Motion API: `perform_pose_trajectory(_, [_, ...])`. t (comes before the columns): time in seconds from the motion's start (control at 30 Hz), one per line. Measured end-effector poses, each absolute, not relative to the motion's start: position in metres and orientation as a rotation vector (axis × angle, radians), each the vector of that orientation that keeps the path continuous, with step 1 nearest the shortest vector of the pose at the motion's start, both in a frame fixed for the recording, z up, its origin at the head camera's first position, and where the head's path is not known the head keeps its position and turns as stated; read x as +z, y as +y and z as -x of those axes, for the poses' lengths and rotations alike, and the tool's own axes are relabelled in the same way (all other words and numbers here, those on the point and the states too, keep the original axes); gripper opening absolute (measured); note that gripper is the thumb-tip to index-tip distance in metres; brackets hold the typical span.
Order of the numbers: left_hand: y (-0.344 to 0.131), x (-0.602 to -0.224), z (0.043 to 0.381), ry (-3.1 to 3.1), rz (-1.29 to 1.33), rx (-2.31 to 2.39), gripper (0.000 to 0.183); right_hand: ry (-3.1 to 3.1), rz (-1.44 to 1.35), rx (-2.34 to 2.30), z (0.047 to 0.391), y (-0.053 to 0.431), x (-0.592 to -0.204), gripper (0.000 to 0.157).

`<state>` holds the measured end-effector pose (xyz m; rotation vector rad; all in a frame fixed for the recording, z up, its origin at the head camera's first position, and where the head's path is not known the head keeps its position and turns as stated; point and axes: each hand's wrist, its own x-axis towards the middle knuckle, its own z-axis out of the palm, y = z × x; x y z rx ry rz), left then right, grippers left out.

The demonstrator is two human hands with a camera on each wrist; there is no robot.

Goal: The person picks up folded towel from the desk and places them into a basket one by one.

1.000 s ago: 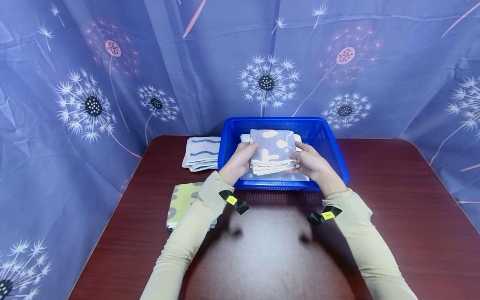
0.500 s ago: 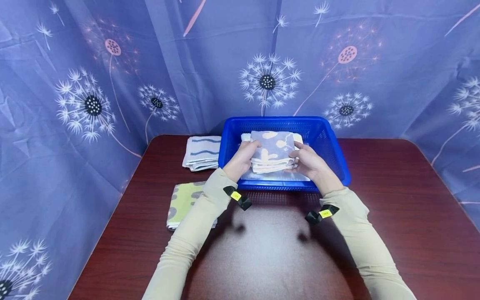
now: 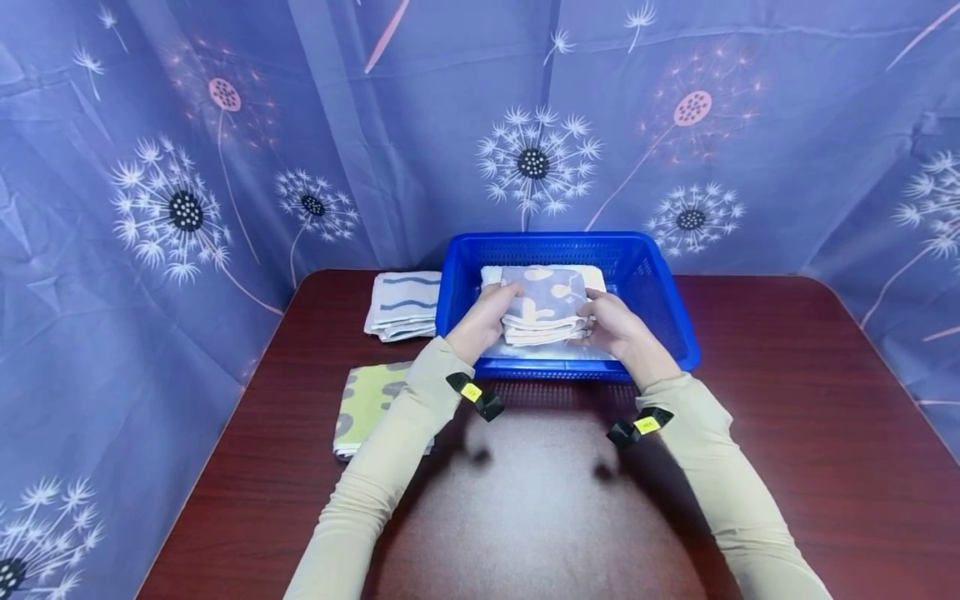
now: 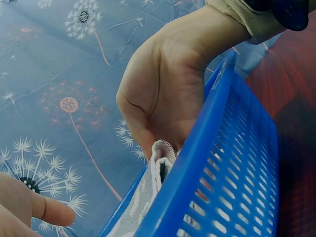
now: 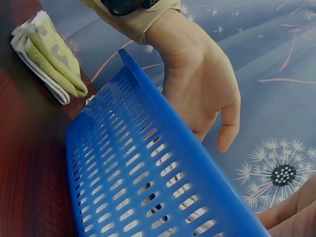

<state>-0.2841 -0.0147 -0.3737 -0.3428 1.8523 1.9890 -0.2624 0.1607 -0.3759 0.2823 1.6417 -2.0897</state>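
Note:
A folded lavender towel [image 3: 545,293] with pale shapes lies level inside the blue basket [image 3: 667,333], over a white folded towel [image 3: 597,277]. My left hand [image 3: 482,321] grips its left side, thumb on top; in the left wrist view the left thumb meets the towel's folded edge. At the opposite side my right hand [image 3: 617,325] holds the towel's edge, thumb and a finger at its top right corner. The right wrist view shows that hand [image 5: 202,89] reaching over the basket rim, its lower fingers hidden behind the perforated wall.
Left of the basket lies a folded white towel [image 3: 405,304] with blue wavy stripes. Nearer to me, a folded yellow-green towel [image 3: 367,408] with grey spots is partly covered by the left sleeve. A dandelion-print curtain [image 3: 420,125] hangs behind the dark red table [image 3: 780,400].
The lavender towel has lowered slightly, showing more of the white towel beneath. Both hands have gone down with it, and my right hand has shifted a little left.

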Motion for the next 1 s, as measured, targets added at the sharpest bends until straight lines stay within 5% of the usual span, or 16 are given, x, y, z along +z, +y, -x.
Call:
perform_pose_trajectory(0.77, [-0.015, -0.3774, 0.2881, 1.771, 0.362, 2.014, 0.054, 1.74, -0.285, -2.031, 0.268, 0.1628, -0.3814, 0.072])
perform_pose_trajectory(1.0, [-0.0213, -0.3784, 0.2886, 1.725, 0.376, 2.049, 0.07, 1.774, -0.23, -2.04, 0.265, 0.1671, -0.381, 0.073])
